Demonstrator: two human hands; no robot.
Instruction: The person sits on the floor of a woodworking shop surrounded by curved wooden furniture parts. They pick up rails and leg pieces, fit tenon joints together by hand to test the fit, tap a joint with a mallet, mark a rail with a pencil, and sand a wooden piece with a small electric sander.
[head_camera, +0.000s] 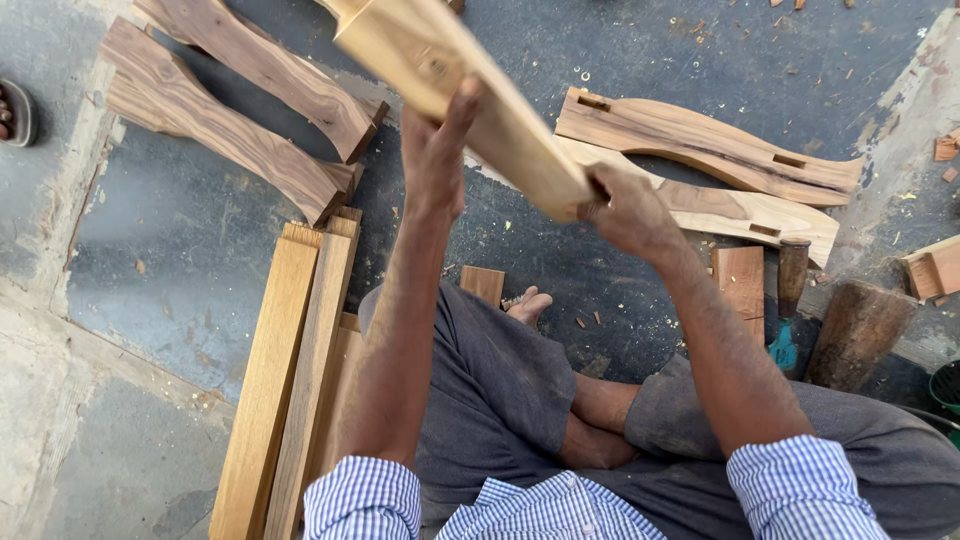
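I sit cross-legged on a concrete floor and hold a pale wooden plank up in the air in front of me, tilted from upper left to lower right. My left hand grips its middle from below, thumb up along the face. My right hand is closed around the plank's lower right end. The plank's far end runs out of the top of the view.
Two dark curved wooden pieces lie at upper left, two lighter curved pieces with slots at upper right. Several straight boards lie beside my left leg. A wooden mallet, a chisel and small blocks sit to the right.
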